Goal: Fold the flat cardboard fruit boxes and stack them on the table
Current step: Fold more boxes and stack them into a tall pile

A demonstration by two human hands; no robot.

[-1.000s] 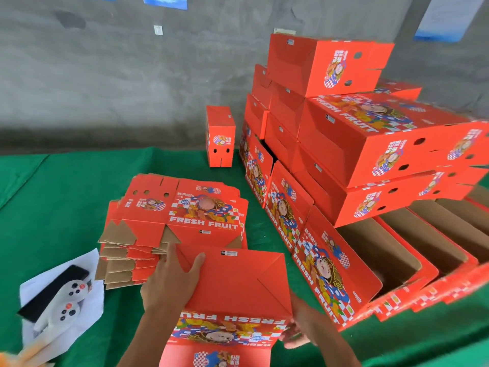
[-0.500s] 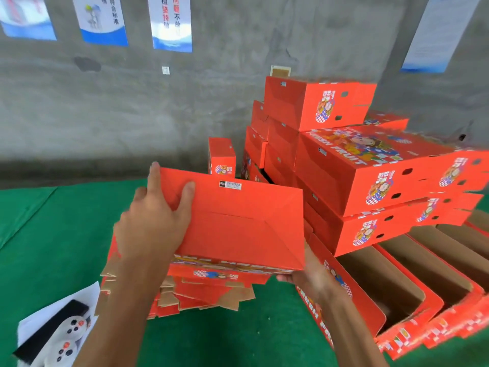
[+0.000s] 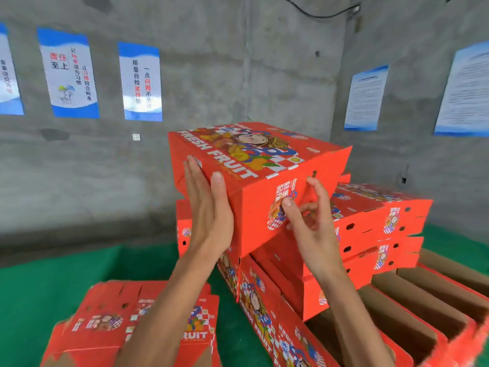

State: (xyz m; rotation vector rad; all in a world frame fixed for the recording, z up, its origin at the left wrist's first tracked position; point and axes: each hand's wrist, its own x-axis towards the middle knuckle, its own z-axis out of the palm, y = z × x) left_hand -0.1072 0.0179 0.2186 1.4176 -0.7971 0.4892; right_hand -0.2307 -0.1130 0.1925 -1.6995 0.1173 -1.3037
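Folded red cardboard fruit box [image 3: 251, 165], printed "FRESH FRUIT", is held raised and tilted above the stack of folded red boxes [image 3: 378, 221]. Its left side is pressed by the left hand [image 3: 209, 210], fingers straight and flat. Its near end panel is touched by the right hand [image 3: 307, 218], fingers loosely curled, thumb on the print. A pile of flat red box blanks [image 3: 105, 321] is seen below left on the green table covering [image 3: 53, 282]. Blue-and-white posters [image 3: 140, 80] are fixed to the grey concrete wall [image 3: 251, 75].

Bare grey concrete walls [image 3: 238, 75] meet in a corner at one o'clock. Blue-and-white posters [image 3: 139, 82] hang at ten o'clock, printed notices [image 3: 366, 98] at two. A black cable [image 3: 317, 13] sags at twelve. Green cloth [image 3: 53, 287] covers the desk.
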